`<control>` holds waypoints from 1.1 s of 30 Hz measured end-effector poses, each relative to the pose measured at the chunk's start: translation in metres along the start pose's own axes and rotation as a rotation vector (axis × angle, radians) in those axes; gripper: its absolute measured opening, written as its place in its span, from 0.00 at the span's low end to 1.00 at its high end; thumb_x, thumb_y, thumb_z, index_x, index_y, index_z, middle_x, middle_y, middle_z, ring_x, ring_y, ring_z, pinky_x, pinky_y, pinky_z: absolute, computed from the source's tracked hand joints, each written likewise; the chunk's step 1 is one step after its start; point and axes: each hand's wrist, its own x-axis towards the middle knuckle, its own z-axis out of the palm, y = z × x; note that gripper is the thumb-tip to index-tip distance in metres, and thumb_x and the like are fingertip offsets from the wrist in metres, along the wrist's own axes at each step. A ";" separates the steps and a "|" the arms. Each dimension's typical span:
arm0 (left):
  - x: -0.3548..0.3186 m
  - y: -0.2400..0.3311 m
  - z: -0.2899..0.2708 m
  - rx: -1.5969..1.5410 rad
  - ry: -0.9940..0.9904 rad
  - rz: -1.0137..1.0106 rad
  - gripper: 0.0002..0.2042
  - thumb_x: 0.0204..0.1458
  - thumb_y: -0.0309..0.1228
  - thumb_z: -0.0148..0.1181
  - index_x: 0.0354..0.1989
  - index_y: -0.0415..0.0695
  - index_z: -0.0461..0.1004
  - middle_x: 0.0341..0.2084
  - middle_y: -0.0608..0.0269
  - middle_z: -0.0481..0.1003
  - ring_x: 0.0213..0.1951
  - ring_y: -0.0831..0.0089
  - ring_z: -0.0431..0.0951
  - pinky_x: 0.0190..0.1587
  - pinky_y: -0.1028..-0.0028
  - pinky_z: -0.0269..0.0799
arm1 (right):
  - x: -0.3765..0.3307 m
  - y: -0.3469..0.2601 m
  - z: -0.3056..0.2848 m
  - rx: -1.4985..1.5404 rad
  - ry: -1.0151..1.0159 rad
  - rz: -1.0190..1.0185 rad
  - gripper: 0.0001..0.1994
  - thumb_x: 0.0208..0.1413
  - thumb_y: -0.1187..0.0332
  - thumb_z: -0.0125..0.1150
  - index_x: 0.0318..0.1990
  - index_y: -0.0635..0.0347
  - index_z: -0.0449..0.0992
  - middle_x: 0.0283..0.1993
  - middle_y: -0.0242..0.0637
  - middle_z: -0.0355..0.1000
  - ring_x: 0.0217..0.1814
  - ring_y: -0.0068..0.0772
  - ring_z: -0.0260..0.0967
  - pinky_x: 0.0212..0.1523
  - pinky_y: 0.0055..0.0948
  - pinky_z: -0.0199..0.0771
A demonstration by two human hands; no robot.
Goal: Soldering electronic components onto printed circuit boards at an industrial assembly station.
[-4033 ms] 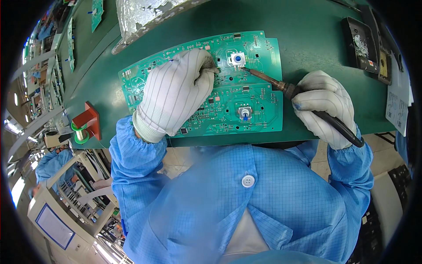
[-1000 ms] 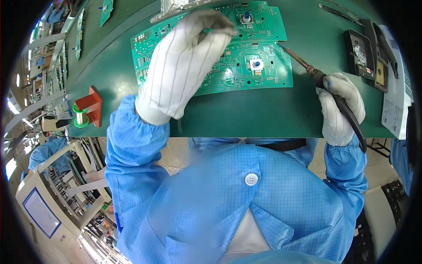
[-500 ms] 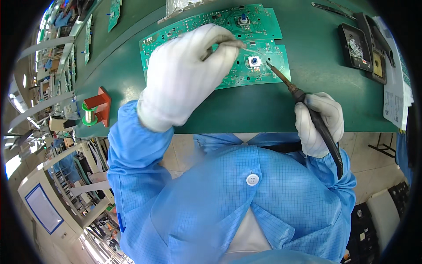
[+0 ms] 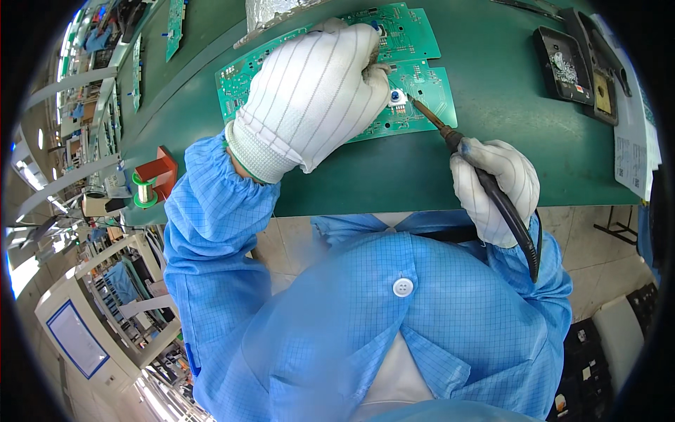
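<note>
The board [image 4: 436, 105] lies flat on the green table [image 4: 380, 179], in two parts one above the other, its left stretch covered by the left hand. On the lower part sits a knob [image 4: 396, 97], blue-tipped on a white base; another knob [image 4: 380, 31] stands on the upper part, partly hidden behind the glove. The iron [image 4: 502, 202] slants in from the right, its tip just beside the lower knob's base (whether they touch, I cannot tell). The right hand [image 4: 513, 179], gloved in white, grasps the iron by its dark handle. The left hand [image 4: 320, 95], in a striped white glove, is over the board with its fingers curled in and tips near the lower knob; whether they grip anything I cannot tell. Beyond the board's upper edge is a silver bag [image 4: 278, 13]. Well off to the right is a black tray [image 4: 552, 42] of small pale bits, with paper [image 4: 633, 158] near it. Over at the left, a spool [image 4: 145, 190] sits by a red stand [image 4: 165, 172]
</note>
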 end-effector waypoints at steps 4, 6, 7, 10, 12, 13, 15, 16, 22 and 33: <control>0.003 0.000 0.002 0.012 -0.015 0.017 0.07 0.51 0.31 0.59 0.33 0.40 0.71 0.28 0.50 0.75 0.31 0.51 0.77 0.34 0.59 0.73 | 0.000 -0.005 0.003 0.126 0.010 0.169 0.10 0.45 0.76 0.70 0.37 0.60 0.80 0.35 0.39 0.77 0.31 0.39 0.77 0.31 0.36 0.81; 0.005 0.001 0.001 0.014 -0.090 -0.011 0.07 0.51 0.31 0.59 0.33 0.41 0.71 0.28 0.49 0.74 0.31 0.51 0.77 0.34 0.58 0.72 | 0.000 -0.003 0.002 0.082 -0.007 0.119 0.10 0.45 0.76 0.70 0.37 0.61 0.79 0.34 0.38 0.78 0.31 0.39 0.77 0.32 0.36 0.81; 0.006 0.002 0.001 0.014 -0.090 -0.013 0.07 0.51 0.31 0.59 0.33 0.41 0.71 0.28 0.49 0.74 0.31 0.51 0.77 0.34 0.58 0.72 | -0.001 -0.002 0.002 0.038 -0.023 0.068 0.10 0.45 0.75 0.70 0.37 0.62 0.79 0.34 0.38 0.78 0.31 0.40 0.78 0.33 0.36 0.81; 0.008 0.003 0.001 0.039 -0.109 0.003 0.08 0.52 0.32 0.59 0.34 0.41 0.71 0.28 0.49 0.74 0.31 0.51 0.76 0.34 0.59 0.73 | -0.002 -0.001 0.004 0.050 -0.013 0.086 0.10 0.45 0.75 0.70 0.37 0.62 0.79 0.34 0.37 0.78 0.31 0.40 0.77 0.33 0.36 0.81; 0.008 0.003 0.001 0.048 -0.128 -0.006 0.08 0.52 0.32 0.59 0.34 0.41 0.71 0.28 0.49 0.74 0.31 0.50 0.77 0.34 0.59 0.73 | -0.002 -0.002 0.005 0.052 -0.004 0.095 0.10 0.45 0.75 0.70 0.37 0.62 0.79 0.34 0.37 0.78 0.30 0.40 0.77 0.33 0.36 0.81; 0.009 0.004 0.001 0.047 -0.128 -0.007 0.08 0.52 0.32 0.59 0.34 0.41 0.71 0.28 0.49 0.74 0.31 0.50 0.77 0.34 0.59 0.73 | -0.002 -0.002 0.005 0.054 0.006 0.102 0.10 0.45 0.75 0.70 0.37 0.62 0.79 0.33 0.37 0.78 0.30 0.40 0.77 0.33 0.36 0.81; 0.009 0.004 0.002 0.035 -0.135 -0.016 0.08 0.52 0.32 0.59 0.34 0.41 0.71 0.28 0.48 0.74 0.31 0.50 0.76 0.34 0.59 0.72 | -0.002 -0.002 0.004 0.059 0.003 0.108 0.10 0.45 0.75 0.70 0.37 0.62 0.79 0.34 0.38 0.78 0.30 0.40 0.77 0.33 0.36 0.81; 0.009 0.005 0.002 0.035 -0.134 -0.018 0.08 0.52 0.32 0.59 0.34 0.41 0.71 0.28 0.48 0.74 0.31 0.50 0.76 0.34 0.59 0.72 | -0.002 -0.002 0.004 0.064 0.000 0.113 0.10 0.45 0.75 0.70 0.37 0.62 0.79 0.34 0.38 0.78 0.30 0.40 0.77 0.33 0.36 0.81; 0.011 0.004 0.005 -0.004 -0.134 -0.003 0.09 0.52 0.33 0.60 0.35 0.41 0.72 0.28 0.48 0.74 0.31 0.49 0.76 0.33 0.58 0.72 | -0.001 -0.001 0.003 0.127 -0.004 0.128 0.10 0.45 0.76 0.70 0.37 0.63 0.79 0.34 0.40 0.78 0.30 0.41 0.77 0.33 0.36 0.81; 0.003 -0.001 0.020 0.061 0.155 0.171 0.08 0.47 0.32 0.62 0.29 0.42 0.70 0.23 0.52 0.71 0.24 0.56 0.76 0.27 0.63 0.75 | -0.001 -0.001 0.006 0.079 -0.011 0.082 0.11 0.43 0.77 0.70 0.37 0.63 0.79 0.33 0.40 0.78 0.29 0.43 0.77 0.32 0.36 0.81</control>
